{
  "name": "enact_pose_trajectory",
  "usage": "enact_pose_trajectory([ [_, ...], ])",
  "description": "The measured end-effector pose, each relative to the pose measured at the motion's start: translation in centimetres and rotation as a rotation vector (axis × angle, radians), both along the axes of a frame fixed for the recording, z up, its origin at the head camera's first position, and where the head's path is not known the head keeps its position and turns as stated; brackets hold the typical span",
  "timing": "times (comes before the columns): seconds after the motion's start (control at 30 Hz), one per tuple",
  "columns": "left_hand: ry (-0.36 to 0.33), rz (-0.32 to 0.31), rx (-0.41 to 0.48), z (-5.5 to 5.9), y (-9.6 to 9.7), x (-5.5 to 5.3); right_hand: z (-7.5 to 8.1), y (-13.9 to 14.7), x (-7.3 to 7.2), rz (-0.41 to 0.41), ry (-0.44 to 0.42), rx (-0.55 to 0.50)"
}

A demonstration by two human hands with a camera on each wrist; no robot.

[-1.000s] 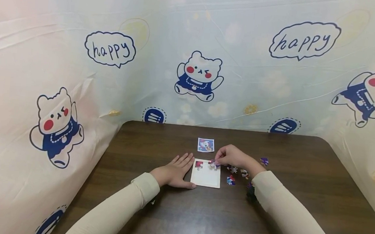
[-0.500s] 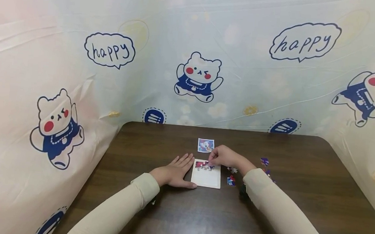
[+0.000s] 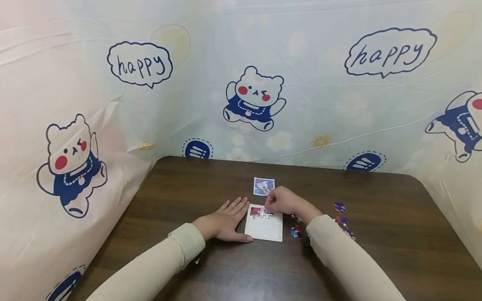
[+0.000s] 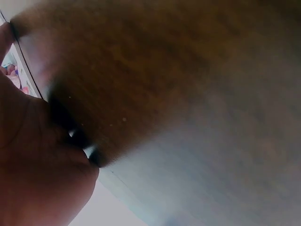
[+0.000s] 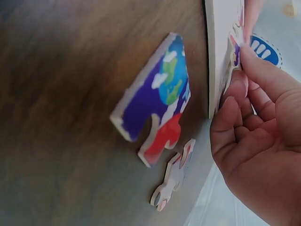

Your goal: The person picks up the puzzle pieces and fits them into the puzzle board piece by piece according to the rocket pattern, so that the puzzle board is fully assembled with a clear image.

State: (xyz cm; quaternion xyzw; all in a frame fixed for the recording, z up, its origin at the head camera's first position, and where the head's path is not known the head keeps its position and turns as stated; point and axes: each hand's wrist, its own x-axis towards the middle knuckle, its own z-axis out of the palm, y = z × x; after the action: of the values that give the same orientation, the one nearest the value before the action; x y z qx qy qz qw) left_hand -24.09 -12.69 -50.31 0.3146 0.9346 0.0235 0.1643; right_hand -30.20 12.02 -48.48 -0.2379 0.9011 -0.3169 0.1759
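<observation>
A white puzzle board (image 3: 264,231) lies on the brown table. Along its top edge sit a red jigsaw piece (image 3: 255,211) and light-coloured ones. My left hand (image 3: 223,224) rests flat beside the board, fingers spread, with thumb and fingertips at its left edge. My right hand (image 3: 283,201) reaches over the board's top from the right. In the right wrist view its thumb and a finger pinch a jigsaw piece (image 5: 235,52) close against the board; the fingers partly hide that piece. The left wrist view shows mostly blurred tabletop and the left palm (image 4: 42,155).
Behind the board lies a small picture card (image 3: 263,186). To its right is a blue and red jigsaw piece (image 3: 296,231), and farther right a purple one (image 3: 339,207) and a cluster of pieces (image 3: 343,223). A printed curtain (image 3: 312,104) hangs behind the table (image 3: 204,180).
My right hand has moved left along the top of the board with the jigsaw piece, bringing it up to the red piece. The left hand has stayed in place.
</observation>
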Motion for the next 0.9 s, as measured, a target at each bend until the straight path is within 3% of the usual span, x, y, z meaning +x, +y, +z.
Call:
enact_pose_trajectory([
  [0.13,-0.009,0.007,0.001,0.0,0.0,0.0,0.2,-0.4,0.3,-0.009,0.007,0.027],
  [0.2,-0.013,0.012,-0.033,0.7,0.2,0.3,0.3,-0.6,0.4,-0.014,0.011,0.035],
  [0.37,-0.003,0.008,-0.044,1.1,0.2,0.5,0.0,-0.7,0.4,-0.021,0.031,0.033],
  [0.9,0.003,0.009,-0.048,0.8,0.3,0.4,-0.7,-0.5,0.0,-0.039,0.03,0.003],
])
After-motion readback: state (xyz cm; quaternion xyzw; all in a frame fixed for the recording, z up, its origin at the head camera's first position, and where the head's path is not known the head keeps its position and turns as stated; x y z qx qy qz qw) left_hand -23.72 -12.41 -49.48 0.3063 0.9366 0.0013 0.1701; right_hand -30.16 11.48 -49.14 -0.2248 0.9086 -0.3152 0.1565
